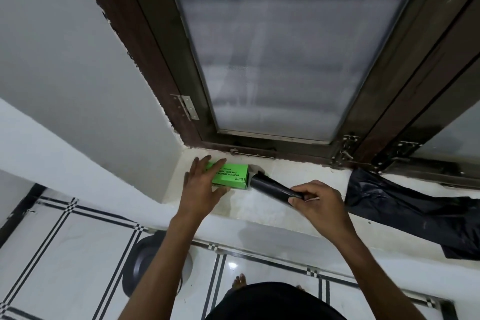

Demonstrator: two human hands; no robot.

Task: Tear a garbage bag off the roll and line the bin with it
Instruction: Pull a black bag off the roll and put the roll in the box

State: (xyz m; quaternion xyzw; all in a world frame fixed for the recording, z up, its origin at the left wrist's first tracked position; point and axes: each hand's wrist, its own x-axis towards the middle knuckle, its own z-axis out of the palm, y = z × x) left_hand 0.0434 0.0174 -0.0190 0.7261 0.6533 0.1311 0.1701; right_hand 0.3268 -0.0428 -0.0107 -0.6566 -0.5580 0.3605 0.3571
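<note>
A green cardboard box (pixel 232 176) lies on the white window sill (pixel 262 209). My left hand (pixel 204 187) rests on the box's left half, fingers spread, holding it down. A black roll of garbage bags (pixel 272 188) sticks out of the box's right end at a slant. My right hand (pixel 318 205) is closed around the roll's near end. A loose black garbage bag (pixel 413 212) lies spread on the sill to the right, apart from both hands. The dark round bin (pixel 144 265) stands on the floor below the sill, partly hidden by my left forearm.
A frosted window (pixel 280 47) in a dark brown frame rises right behind the sill, with a latch bolt at its base. A white wall stands on the left. Below is a white tiled floor (pixel 65 254) with black lines, and my bare feet.
</note>
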